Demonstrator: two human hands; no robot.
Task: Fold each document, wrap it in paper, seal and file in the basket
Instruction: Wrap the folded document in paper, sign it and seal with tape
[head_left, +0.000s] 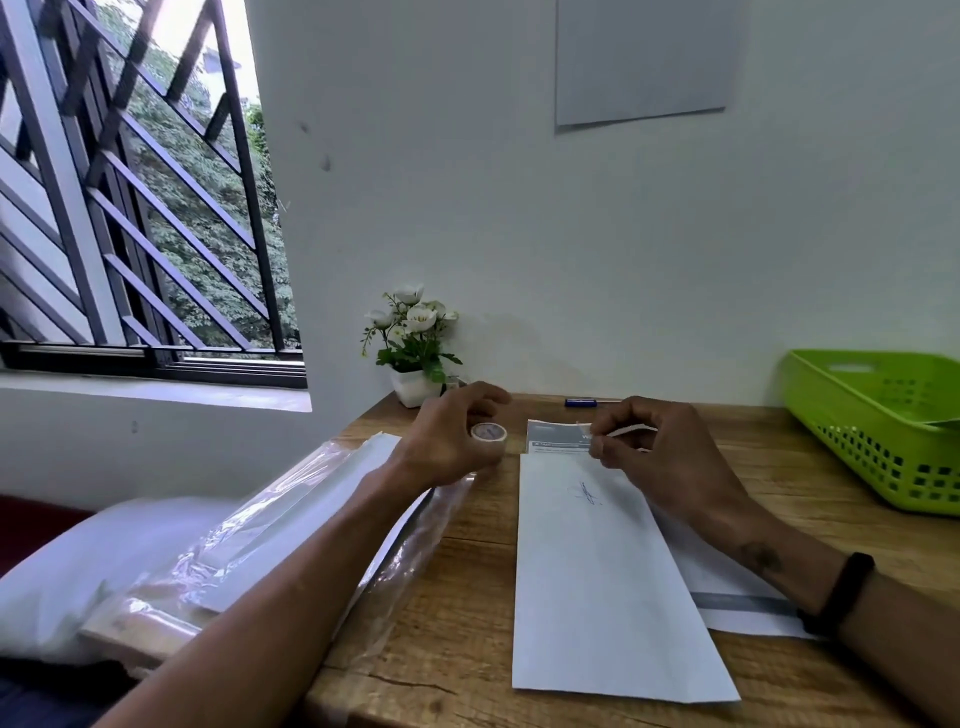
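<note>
Tape roll (488, 433) sits gripped in left hand (451, 441); right hand (657, 451) pinches the pulled strip end (626, 430) over the wrap (602, 577), whose long axis runs away from the person. Basket (852, 431) stands far right, nearer the right hand.

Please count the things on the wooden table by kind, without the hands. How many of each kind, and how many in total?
Tape roll: 1
Wrapped document: 1
Plastic pack of paper: 1
Green basket: 1
Flower pot: 1
Blue pen: 1
Total: 6
</note>
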